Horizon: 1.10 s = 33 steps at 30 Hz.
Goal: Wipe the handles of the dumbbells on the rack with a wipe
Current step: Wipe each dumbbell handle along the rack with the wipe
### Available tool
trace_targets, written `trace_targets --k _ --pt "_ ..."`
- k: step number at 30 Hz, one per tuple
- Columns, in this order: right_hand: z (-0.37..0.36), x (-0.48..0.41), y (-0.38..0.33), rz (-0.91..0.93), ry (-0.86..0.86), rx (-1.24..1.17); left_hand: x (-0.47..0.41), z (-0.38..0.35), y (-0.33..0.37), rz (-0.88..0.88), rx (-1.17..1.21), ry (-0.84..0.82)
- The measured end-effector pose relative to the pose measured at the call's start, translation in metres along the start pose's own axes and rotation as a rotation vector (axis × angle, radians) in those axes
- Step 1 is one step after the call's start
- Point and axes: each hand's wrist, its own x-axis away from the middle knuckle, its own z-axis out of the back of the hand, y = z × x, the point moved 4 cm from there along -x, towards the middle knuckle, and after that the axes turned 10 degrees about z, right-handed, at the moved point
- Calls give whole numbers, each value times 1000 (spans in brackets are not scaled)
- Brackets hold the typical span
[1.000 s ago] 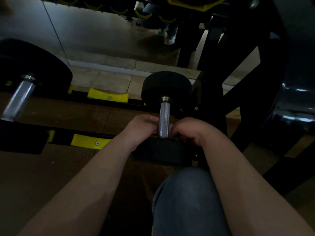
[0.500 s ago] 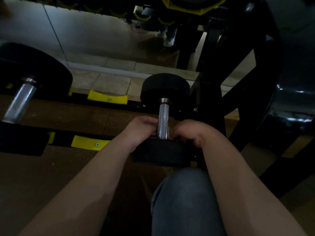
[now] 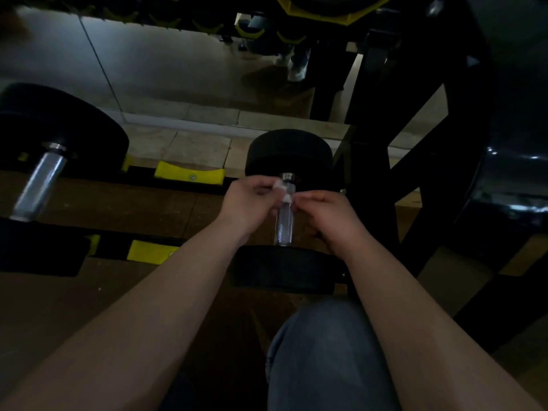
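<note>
At the far end of the handle (image 3: 283, 225) of the small dumbbell (image 3: 290, 152), just under its far head, both hands pinched a small white wipe (image 3: 283, 191) against the bar. The left hand (image 3: 250, 201) had its fingertips closed on one end, and the right hand (image 3: 329, 221), fingers curled, gripped the other, probably to wrap the steel and drag along it. That dumbbell rested on the rack (image 3: 189, 175) at right. A larger dumbbell (image 3: 38, 185) lay well apart at left.
</note>
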Motion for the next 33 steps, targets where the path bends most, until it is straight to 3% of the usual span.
trace_targets --k 4,11,13,17,19,21,24,26,33 --pt "12 -3 4 -10 145 101 -24 -5 0 23 -116 157" --pt "1 -7 8 -38 -15 212 0 2 -5 53 -432 -122" --pt "0 -6 8 -36 -40 220 3 3 -9 67 -392 -120" --pt "-1 -3 12 -41 -80 231 -22 -3 -1 96 -174 115" --pt "-1 -1 11 -43 -89 222 -33 -6 -1 134 -56 151" --pt "-1 -1 9 -34 -98 242 -29 -8 -7 190 -52 61" --pt "-3 -2 7 -15 -90 254 -8 -8 -22 242 -361 -180" --pt "-3 -2 8 -12 -77 246 -4 -7 -27 284 -403 -297" --pt "-1 -2 13 4 -80 187 -37 -7 -15 317 182 -241"
